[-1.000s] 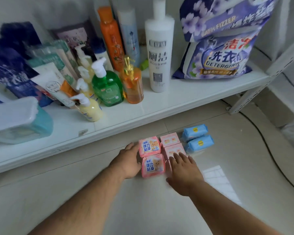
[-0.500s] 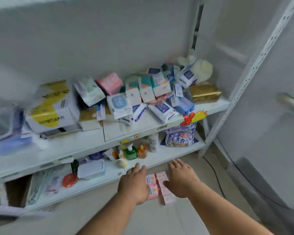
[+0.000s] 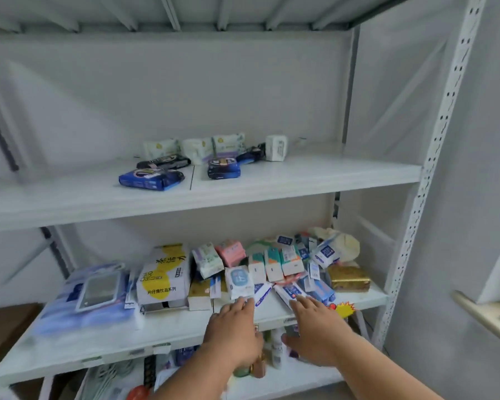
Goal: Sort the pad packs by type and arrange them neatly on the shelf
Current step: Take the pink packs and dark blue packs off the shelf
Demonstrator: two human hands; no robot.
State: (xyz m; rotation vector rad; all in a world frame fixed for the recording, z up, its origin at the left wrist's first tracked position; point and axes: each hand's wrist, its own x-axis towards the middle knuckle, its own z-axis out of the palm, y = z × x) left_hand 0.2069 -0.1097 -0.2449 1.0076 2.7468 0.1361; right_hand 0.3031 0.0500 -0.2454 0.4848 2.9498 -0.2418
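While both the left hand (image 3: 233, 330) and the right hand (image 3: 315, 332) reach with loose, empty fingers, the pad packs (image 3: 238, 280) heaped on the middle shelf (image 3: 98, 339) look, though blurred, soft and light, best pinched across their flat sides.

White metal shelf unit (image 3: 300, 180), three levels visible. Upper shelf: dark blue pad packs (image 3: 151, 179) in front, white packs (image 3: 195, 147) behind. Middle shelf: jumbled pile, pink pack (image 3: 231, 252), white-teal boxes (image 3: 274, 262), yellow-white box (image 3: 165, 274), gold pack (image 3: 348, 278). Left hand (image 3: 234, 333) and right hand (image 3: 315, 330) both reach toward the middle shelf's front edge, fingers straight, holding nothing. Bottles (image 3: 276, 350) partly visible between the hands on the lower shelf.
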